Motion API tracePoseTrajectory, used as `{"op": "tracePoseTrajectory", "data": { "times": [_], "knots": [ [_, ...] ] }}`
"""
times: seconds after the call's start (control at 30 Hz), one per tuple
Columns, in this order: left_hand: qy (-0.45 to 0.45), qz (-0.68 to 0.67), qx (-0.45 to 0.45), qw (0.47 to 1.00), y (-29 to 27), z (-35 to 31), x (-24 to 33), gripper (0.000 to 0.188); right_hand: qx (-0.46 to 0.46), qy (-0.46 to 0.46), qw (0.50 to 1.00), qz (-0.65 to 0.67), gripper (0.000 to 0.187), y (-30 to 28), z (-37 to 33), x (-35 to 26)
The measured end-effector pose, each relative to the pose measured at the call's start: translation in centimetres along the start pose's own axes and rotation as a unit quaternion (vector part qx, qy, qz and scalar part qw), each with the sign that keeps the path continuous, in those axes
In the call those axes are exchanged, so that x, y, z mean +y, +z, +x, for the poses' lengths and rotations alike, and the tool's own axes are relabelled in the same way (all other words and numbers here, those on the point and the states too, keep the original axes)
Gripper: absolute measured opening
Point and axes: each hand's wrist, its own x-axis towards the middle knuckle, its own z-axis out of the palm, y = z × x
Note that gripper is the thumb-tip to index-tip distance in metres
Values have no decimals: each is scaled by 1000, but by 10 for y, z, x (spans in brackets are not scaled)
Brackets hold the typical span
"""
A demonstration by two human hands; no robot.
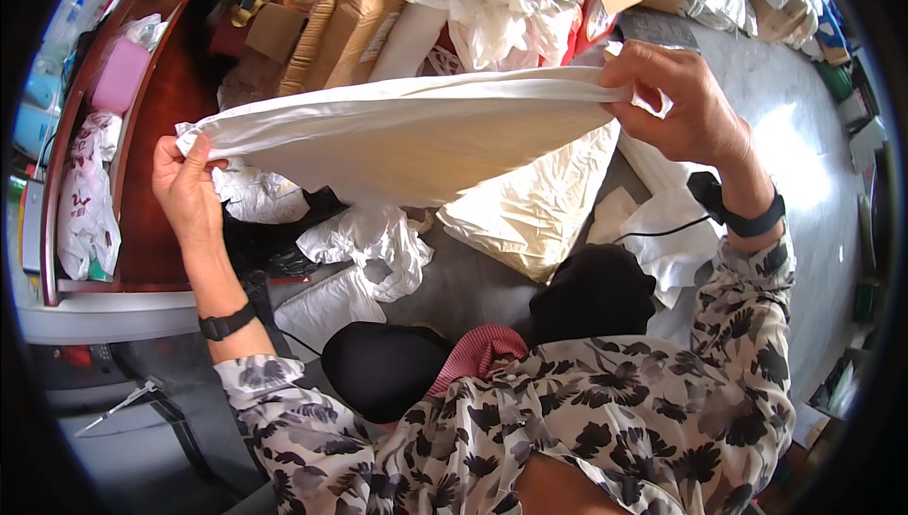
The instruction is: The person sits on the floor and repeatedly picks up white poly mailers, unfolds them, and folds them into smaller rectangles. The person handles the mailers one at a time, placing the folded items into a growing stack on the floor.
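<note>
- The left hand point(184, 179) pinches 1 end of a white cloth sheet point(407, 141) between thumb and fingers; the right hand point(676, 104) grips the other end;
- The sheet spans the air between the 2 hands, partly hiding a cream cloth bundle point(544, 208);
- 2 black wristbands point(227, 323) circle the wrists; cardboard boxes point(355, 33) lie beyond.

Cloth point(416, 137) spanning from left fingers point(195, 157) to right fingers point(653, 69), above the floor point(813, 241). Behind it: carton point(355, 37), left; bag pile point(515, 4), centre. Nearer the person: sheet point(402, 250), left; bundle point(539, 208), right, overlapped by the cloth. Far left: cabinet point(156, 203); along its left edge, tub point(121, 78) behind carrier bag point(88, 208).
</note>
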Motion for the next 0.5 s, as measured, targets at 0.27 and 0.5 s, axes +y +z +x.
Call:
{"op": "tracePoseTrajectory", "data": {
  "times": [0.27, 0.5],
  "knots": [
    [-16, -43, -16, 999, -11, -1, -25, 21, 104, -174, 960, -193, 22, -12, 31, -32],
    [-10, -97, 14, 995, -6, 21, -51, 24, -261, -193, 911, 253, 15, 19, 44, -84]
  ]
}}
